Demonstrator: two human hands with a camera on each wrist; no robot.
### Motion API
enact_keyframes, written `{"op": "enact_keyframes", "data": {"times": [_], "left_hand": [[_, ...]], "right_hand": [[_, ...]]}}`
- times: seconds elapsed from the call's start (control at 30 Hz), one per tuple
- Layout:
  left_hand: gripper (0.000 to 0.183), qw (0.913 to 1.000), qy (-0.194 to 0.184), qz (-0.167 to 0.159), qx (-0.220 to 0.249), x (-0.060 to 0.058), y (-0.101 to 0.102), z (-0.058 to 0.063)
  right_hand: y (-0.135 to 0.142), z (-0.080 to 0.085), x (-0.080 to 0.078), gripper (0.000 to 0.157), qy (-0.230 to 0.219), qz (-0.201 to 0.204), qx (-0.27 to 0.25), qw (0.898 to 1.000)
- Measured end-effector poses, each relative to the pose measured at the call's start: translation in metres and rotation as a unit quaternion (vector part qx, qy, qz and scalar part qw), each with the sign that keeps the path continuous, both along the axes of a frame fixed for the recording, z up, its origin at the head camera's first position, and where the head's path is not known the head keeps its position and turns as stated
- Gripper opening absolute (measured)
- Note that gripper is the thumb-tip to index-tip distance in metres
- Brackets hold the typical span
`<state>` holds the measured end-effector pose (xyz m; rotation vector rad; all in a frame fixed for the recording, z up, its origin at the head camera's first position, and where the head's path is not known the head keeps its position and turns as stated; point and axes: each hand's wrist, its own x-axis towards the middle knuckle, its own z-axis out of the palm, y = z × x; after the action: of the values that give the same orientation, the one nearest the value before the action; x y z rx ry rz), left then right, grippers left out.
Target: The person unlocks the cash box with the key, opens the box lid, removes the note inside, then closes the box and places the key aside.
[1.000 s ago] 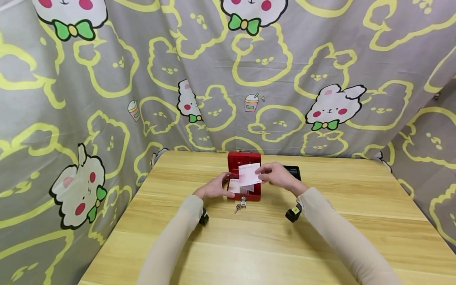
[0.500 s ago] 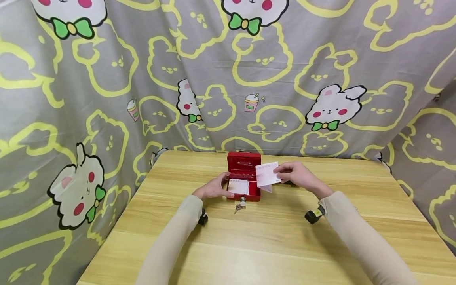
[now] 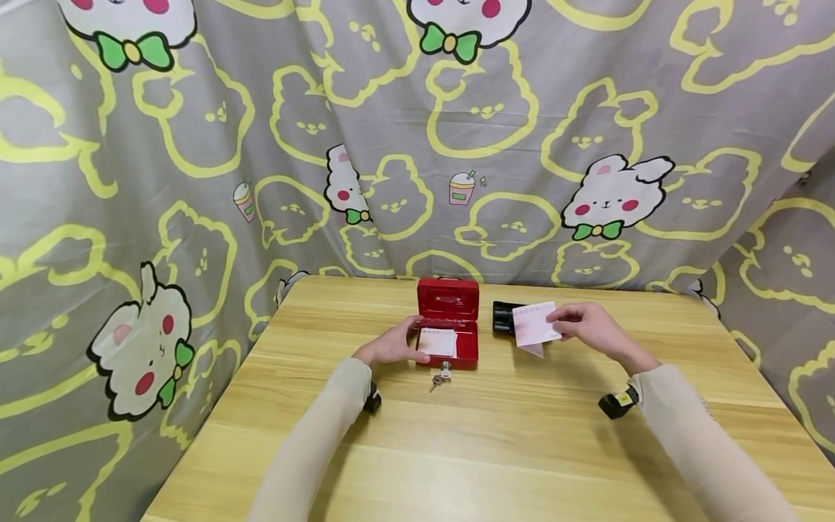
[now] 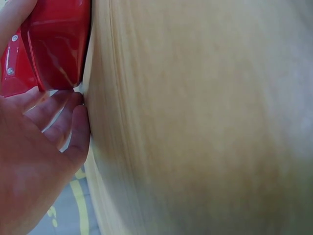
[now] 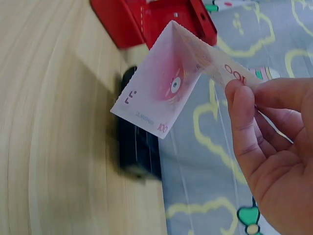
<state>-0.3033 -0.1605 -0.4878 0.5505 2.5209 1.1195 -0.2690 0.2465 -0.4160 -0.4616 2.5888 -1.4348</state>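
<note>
Right hand: (image 3: 590, 328) pinches one end of the note between thumb and index finger; the other fingers are bent in behind. Off the table, to the right of the box.
Folded banknote: (image 5: 168, 85) pink and white, "100" printed in a corner and again near the thumb. One crease, so two halves slope down from a ridge; free half hangs below. Held in the air, well apart from the box; in the head view it covers part of the black object.
Left hand: (image 3: 394, 344) holds the left end of the box, thumb at the front left corner, fingers at the back left.
Red box: (image 3: 448, 300) stands on the table, lid raised and leaning back, inside facing the person.
Paper slips: (image 3: 435, 341) pale, printed, overlapping, lying in the left part of the box; red floor shows to their right.
Lock: (image 3: 446, 366) silver-coloured, at the middle of the box front.
Key: (image 3: 436, 380) just in front of the lock.
Black object: (image 3: 505, 317) on the table, right of the box, near it. Partly covered and blurred, can't tell what it is.
Table: (image 3: 417, 449) light wood grain.
Curtain: (image 3: 391, 87) grey, yellow outlines, white rabbits with green bows, behind the table and along both sides.
Sleeves: (image 3: 711, 446) cream, both arms.
</note>
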Motion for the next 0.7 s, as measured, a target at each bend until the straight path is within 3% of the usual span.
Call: {"op": "enact_keyframes", "data": {"times": [0.7], "left_hand": [[0.099,0.9998,-0.016,0.010,-0.009,-0.001,0.000,0.000]], "right_hand": [[0.072,-0.022,-0.006,0.022,0.035,-0.056,0.079,0.995]]}}
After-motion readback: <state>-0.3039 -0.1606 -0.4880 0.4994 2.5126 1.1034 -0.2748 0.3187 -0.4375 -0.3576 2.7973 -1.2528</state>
